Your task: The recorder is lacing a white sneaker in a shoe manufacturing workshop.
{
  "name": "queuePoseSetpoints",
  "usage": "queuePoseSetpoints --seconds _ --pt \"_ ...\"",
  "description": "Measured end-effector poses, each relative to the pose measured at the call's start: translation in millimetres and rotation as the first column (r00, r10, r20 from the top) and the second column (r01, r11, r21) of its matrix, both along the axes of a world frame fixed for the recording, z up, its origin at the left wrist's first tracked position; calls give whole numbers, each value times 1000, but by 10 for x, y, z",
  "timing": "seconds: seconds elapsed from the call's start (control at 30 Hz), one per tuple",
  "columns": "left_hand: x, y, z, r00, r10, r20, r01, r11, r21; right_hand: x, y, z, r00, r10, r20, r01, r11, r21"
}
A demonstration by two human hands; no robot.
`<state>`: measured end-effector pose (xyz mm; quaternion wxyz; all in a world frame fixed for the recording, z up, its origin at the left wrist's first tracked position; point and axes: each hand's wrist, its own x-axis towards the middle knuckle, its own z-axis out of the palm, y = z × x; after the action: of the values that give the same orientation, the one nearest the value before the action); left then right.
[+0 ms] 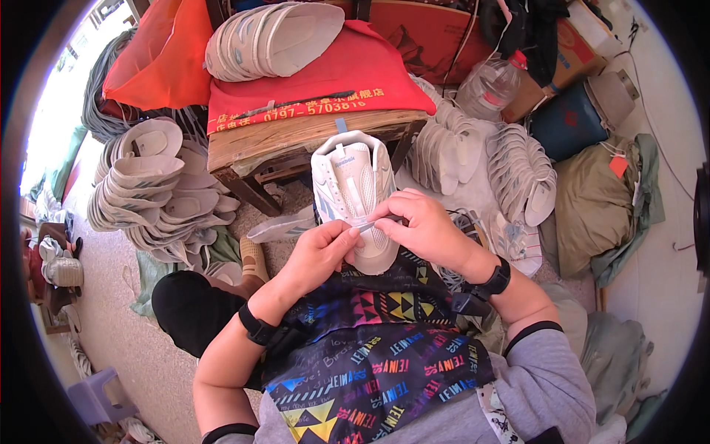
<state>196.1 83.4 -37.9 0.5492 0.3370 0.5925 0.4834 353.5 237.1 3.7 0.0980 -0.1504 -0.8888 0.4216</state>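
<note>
An off-white sneaker [325, 176] stands in front of me, toe toward me, heel against the wooden bench. Its tongue and open collar face up. My left hand [324, 251] lies along the left of the toe, thumb and forefinger pinched on a pale shoelace [360, 223] at the lowest eyelets. From the right, my right hand [420, 225] reaches over the shoe, its fingertips closed on the lace close by. The fingers partly hide the lace. Below the toe, a dark patterned apron [384, 355] covers my lap.
A wooden bench [274, 144] with a red cloth [370, 63] carries a row of shoe uppers [259, 41]. More uppers are heaped at left [151, 174] and lined up at right [521, 166]. A plastic bottle [488, 89] and blue container [569, 118] stand far right.
</note>
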Motion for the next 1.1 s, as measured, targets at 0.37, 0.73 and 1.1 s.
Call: queuePoseSetpoints --seconds 0.37,0.73,1.1 --pt "1 -35 -57 984 165 71 -169 984 61 -35 68 -228 962 -267 -47 257 953 -161" --pt "40 12 -53 996 83 36 -86 992 94 -70 40 -212 958 -287 2 286 956 67" --pt "46 96 -134 990 127 61 -131 990 60 -136 33 -294 953 -297 -57 301 947 108"
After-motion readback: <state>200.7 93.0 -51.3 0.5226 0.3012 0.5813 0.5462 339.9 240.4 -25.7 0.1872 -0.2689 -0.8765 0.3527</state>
